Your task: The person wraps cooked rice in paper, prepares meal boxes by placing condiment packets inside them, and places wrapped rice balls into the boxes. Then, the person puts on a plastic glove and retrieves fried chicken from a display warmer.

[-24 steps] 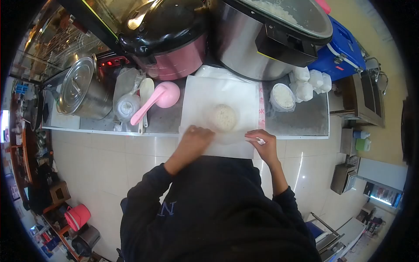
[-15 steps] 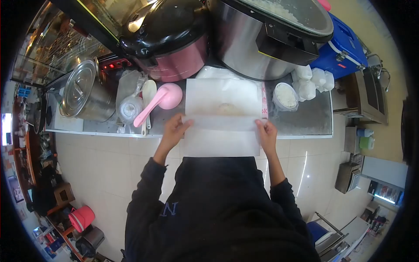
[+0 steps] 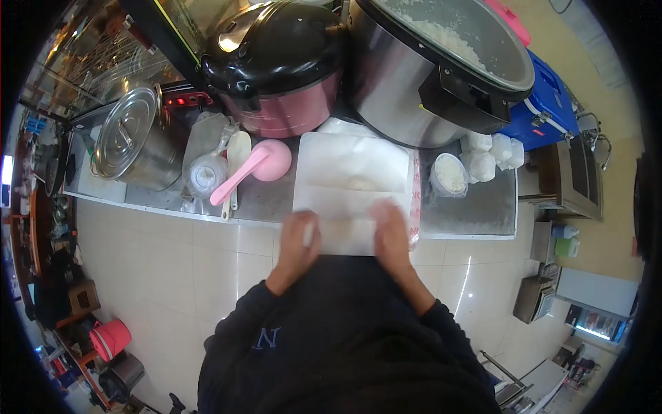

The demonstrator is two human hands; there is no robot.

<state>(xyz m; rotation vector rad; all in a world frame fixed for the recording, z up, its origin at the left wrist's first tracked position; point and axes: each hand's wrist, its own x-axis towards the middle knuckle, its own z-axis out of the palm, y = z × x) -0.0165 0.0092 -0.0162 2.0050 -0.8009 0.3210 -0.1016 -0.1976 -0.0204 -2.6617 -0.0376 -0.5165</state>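
White paper (image 3: 345,155) lies at the counter's front, with a fold of paper across its lower half. A round pale shape, rice seen earlier, shows faintly under the fold. At the fold's left side, my left hand (image 3: 298,238) is closed on the paper edge. My right hand (image 3: 389,231) is at the right side of the fold, its fingers smeared by motion, so its grip is unclear. A pink scoop (image 3: 270,161) rests left of the paper, and a cup of rice (image 3: 448,174) stands to the right.
Behind the paper stand a pink rice cooker (image 3: 283,110) with a black lid and a large steel cooker (image 3: 400,90) holding rice. A lidded steel pot (image 3: 131,138) is at the left. White foam containers (image 3: 479,162) and a blue cooler (image 3: 548,103) are at the right.
The near part of the paper has been folded over the round rice portion. Both hands have moved down toward my body and closer together. The view has shifted slightly.
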